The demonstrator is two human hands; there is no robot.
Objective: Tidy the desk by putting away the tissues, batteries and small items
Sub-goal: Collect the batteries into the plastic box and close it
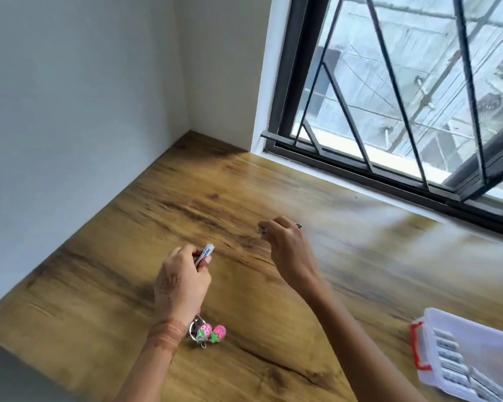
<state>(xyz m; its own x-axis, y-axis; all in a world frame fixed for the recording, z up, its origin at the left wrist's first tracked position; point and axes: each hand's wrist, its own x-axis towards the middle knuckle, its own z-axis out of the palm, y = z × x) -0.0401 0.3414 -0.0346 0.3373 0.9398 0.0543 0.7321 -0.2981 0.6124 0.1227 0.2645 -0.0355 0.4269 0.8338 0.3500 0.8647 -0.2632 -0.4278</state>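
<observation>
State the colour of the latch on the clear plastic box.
Red. The latch on the box shows best in the head view.

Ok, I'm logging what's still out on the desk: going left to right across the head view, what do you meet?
Left hand pinching a white labelled tube → right hand gripping a small metal item → clear plastic box holding a row of batteries.

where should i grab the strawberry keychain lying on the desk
Pinch the metal ring of the strawberry keychain from above and the right: it lies flat on the desk, the wrist of the left hand hides its left side, and the charms would swing.
</observation>
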